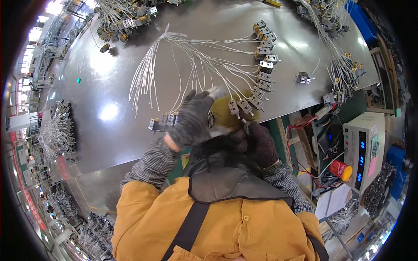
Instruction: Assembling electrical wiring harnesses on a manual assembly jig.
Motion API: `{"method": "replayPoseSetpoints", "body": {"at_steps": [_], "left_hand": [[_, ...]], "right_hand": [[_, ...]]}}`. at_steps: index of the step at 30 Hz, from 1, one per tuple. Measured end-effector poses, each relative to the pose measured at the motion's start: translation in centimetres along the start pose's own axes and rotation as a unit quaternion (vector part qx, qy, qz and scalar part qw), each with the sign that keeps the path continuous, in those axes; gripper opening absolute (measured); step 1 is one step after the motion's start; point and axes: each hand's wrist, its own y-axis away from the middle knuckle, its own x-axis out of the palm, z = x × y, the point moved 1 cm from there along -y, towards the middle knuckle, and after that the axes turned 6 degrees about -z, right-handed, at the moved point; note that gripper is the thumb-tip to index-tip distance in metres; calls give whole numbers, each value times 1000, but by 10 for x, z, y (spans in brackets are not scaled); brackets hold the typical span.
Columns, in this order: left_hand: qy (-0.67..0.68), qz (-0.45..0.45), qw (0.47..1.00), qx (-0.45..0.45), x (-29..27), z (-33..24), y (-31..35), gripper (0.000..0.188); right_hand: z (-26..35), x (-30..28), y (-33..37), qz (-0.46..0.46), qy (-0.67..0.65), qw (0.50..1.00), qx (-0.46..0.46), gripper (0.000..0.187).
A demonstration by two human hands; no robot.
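Many metal blocks [264, 67] sit on the table [96, 148], curving from right of upper centre down toward the hands at lower centre, with a few more left of the left hand [193, 116]. They look fanned out so that the wires [169, 37], gathered at upper centre, lie apart without snarling.

That hand slants across the lower wires, fingers fairly straight and close together, perhaps to steady them; its underside is hidden, so I cannot tell whether its grip has hold of anything. The right hand [260, 145] is curled just below the row's lower end — how far its grip is closed, and on what, I cannot tell. Between the hands shows an olive patch [224, 111], maybe a cloth for padding. Another block [302, 78] lies apart at right — beyond it, a wired heap [344, 78].
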Motion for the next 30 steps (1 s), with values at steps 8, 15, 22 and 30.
{"method": "replayPoseSetpoints", "body": {"at_steps": [8, 15, 22, 30], "left_hand": [[74, 123, 989, 28, 9, 40, 26, 63], [49, 52, 996, -54, 52, 4, -9, 53], [-22, 87, 995, -30, 46, -14, -24, 55], [20, 90, 995, -25, 52, 11, -25, 50]], "right_hand": [[29, 24, -8, 89, 394, 881, -247, 43], [46, 14, -29, 17, 62, 963, -262, 36], [40, -10, 9, -82, 427, 856, -280, 25], [21, 17, 3, -76, 617, 620, -480, 28]]}}
